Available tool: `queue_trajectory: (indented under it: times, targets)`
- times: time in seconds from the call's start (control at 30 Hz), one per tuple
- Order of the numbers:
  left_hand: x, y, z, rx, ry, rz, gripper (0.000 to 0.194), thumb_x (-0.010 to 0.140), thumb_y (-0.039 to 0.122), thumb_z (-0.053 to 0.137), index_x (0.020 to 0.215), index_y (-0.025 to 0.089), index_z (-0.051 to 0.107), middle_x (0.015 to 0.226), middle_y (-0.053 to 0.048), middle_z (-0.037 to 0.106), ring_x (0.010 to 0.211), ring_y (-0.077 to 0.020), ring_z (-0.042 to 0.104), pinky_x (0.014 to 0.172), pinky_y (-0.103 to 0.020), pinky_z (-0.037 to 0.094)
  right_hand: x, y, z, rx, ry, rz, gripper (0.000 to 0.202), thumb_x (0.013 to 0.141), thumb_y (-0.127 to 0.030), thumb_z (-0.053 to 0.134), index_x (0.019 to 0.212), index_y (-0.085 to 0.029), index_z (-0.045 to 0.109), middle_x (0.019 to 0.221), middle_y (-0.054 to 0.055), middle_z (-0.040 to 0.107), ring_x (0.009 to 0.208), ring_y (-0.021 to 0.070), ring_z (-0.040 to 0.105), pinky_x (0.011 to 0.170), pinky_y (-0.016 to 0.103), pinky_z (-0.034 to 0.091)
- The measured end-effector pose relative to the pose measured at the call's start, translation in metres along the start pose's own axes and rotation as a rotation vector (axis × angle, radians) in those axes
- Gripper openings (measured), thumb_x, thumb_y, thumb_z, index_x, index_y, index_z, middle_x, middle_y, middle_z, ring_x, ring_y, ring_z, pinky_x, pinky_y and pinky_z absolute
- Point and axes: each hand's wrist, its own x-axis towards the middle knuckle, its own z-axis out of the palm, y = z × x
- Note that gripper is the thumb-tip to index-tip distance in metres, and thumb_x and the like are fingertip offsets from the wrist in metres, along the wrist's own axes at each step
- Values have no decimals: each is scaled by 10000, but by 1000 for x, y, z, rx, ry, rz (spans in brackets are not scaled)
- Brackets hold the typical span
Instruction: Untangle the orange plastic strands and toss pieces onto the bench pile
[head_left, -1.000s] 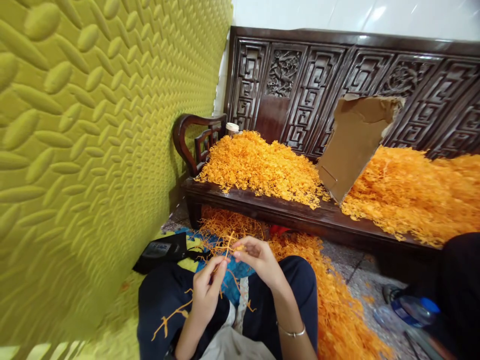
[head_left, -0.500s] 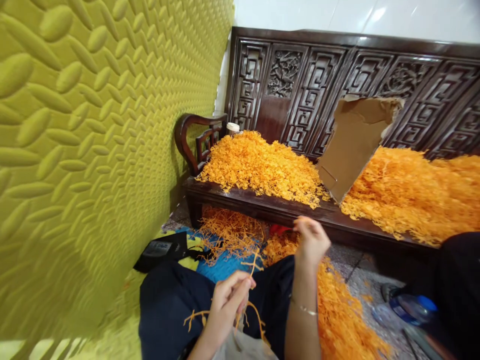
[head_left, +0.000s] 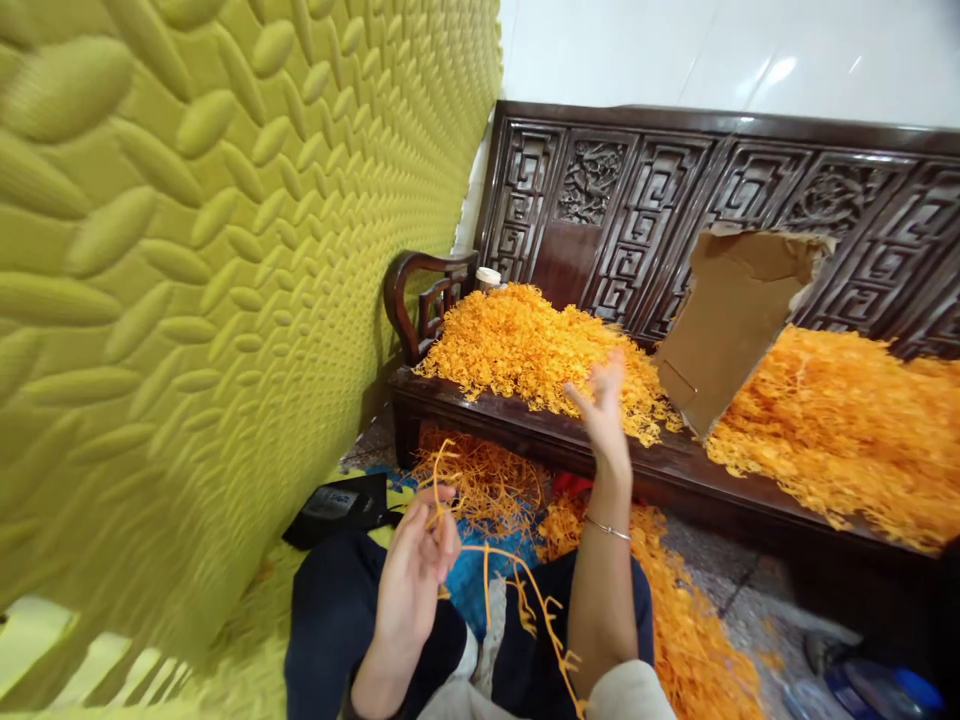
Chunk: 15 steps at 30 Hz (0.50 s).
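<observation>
My left hand (head_left: 412,565), low in the view above my lap, has its fingers closed around thin orange branched stems (head_left: 551,622). One stem end sticks up past the fingertips, and longer ones trail to the right across my lap. Out over the front of the bench, my right hand (head_left: 606,410) has its fingers spread and slightly blurred, with nothing seen in it. Behind it lies a heap of small orange pieces (head_left: 517,340) on the dark wooden bench (head_left: 499,408). Under the bench is a tangle of bare orange stems (head_left: 491,485).
A cardboard sheet (head_left: 739,310) leans on the bench back beside a second orange heap (head_left: 847,430). More orange stems (head_left: 697,630) cover the floor at right, near a blue-capped bottle (head_left: 911,690). A black pouch (head_left: 337,510) lies beside the yellow-green padded wall (head_left: 247,330).
My right hand has reached forward towards the bench heap and its pinched fingers have spread. My left hand has shifted left and up with the stems. The view has tilted slightly.
</observation>
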Motion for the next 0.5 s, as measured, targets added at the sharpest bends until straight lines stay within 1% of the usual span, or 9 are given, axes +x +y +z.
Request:
queue_trajectory:
  times: [0.07, 0.1, 0.13, 0.17, 0.23, 0.3, 0.37, 0.43, 0.5]
  targets:
    - [12, 4, 8, -41, -22, 55, 291, 827, 385, 564, 980, 143, 613, 539, 44, 491, 449, -71, 387, 496, -213, 340, -6, 25, 27, -14, -230, 137, 685, 665, -509, 693, 1251, -192, 535, 1346, 148, 481, 1228, 287, 470, 1021, 476, 369]
    - [20, 5, 10, -55, -33, 80, 282, 826, 371, 566, 986, 143, 612, 555, 37, 506, 465, -76, 406, 508, -217, 349, -17, 36, 35, 3, -320, 195, 658, 660, -507, 698, 1221, -192, 563, 1344, 143, 487, 1253, 287, 445, 1046, 473, 335]
    - [28, 7, 11, -71, -43, 96, 270, 822, 352, 572, 983, 140, 613, 571, 34, 515, 474, -76, 415, 513, -217, 352, -32, 47, 39, 38, -380, 237, 622, 662, -509, 696, 1188, -194, 589, 1334, 135, 501, 1268, 281, 431, 1065, 461, 311]
    - [37, 8, 12, -94, -56, 99, 252, 819, 330, 576, 972, 133, 618, 581, 30, 520, 486, -78, 428, 520, -218, 359, -48, 55, 42, 87, -405, 261, 586, 670, -516, 687, 1152, -190, 612, 1308, 131, 528, 1259, 276, 443, 1067, 448, 312]
    - [56, 11, 12, -156, -69, 96, 229, 826, 289, 561, 971, 125, 626, 622, 17, 540, 530, -85, 471, 555, -221, 388, -83, 68, 41, 189, -430, 325, 552, 690, -539, 661, 1105, -177, 635, 1241, 130, 584, 1190, 270, 516, 1029, 425, 370]
    - [73, 15, 13, -232, -73, 91, 211, 830, 243, 535, 961, 113, 637, 680, -7, 583, 592, -94, 524, 599, -223, 420, -113, 76, 35, 237, -443, 391, 546, 691, -561, 650, 1060, -159, 653, 1155, 135, 636, 1091, 272, 588, 966, 415, 433]
    - [87, 18, 14, -269, -49, 70, 208, 841, 204, 498, 957, 116, 646, 730, -20, 618, 637, -95, 564, 645, -225, 445, -138, 82, 27, 243, -437, 444, 529, 666, -573, 668, 987, -153, 680, 1086, 133, 669, 1039, 283, 615, 931, 414, 458]
    - [100, 20, 14, -171, -26, 52, 237, 870, 195, 438, 941, 129, 654, 774, -29, 648, 654, -91, 592, 684, -231, 463, -161, 87, 17, 253, -422, 502, 519, 616, -579, 703, 908, -150, 703, 1007, 133, 697, 991, 296, 635, 913, 417, 467]
    - [113, 20, 14, -5, -36, 60, 317, 911, 220, 348, 941, 141, 654, 887, -54, 677, 733, -97, 625, 743, -245, 475, -183, 92, 7, 263, -407, 553, 513, 598, -583, 715, 870, -149, 713, 948, 132, 710, 942, 300, 652, 902, 427, 470]
